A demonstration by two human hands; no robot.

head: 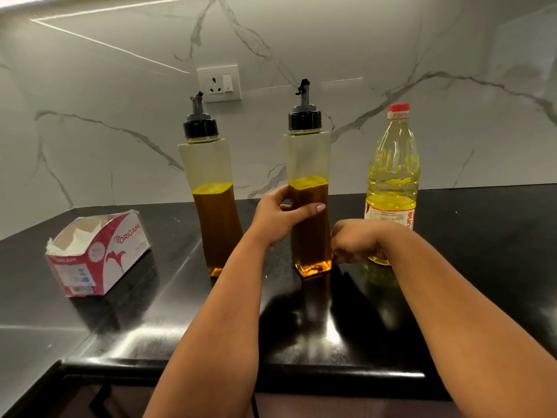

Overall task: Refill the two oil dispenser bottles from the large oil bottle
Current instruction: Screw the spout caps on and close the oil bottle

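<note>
Head view. Black counter [467,267], marble wall behind. Large oil bottle [391,182], red cap, upright toward the back edge, right. Two dispensers, black spouted caps on, each about half full of amber oil: right dispenser [309,176] mid-counter, left dispenser [211,182] beside it. Tissue box [99,251], open, near the left edge. Left hand [277,218] grips the right dispenser's middle; right hand [355,245], fingers curled, touches its base; grasp unclear.

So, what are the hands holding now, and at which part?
The left hand grips the right dispenser bottle around its middle. The right hand touches the same bottle near its base; a grip there cannot be told.
</note>
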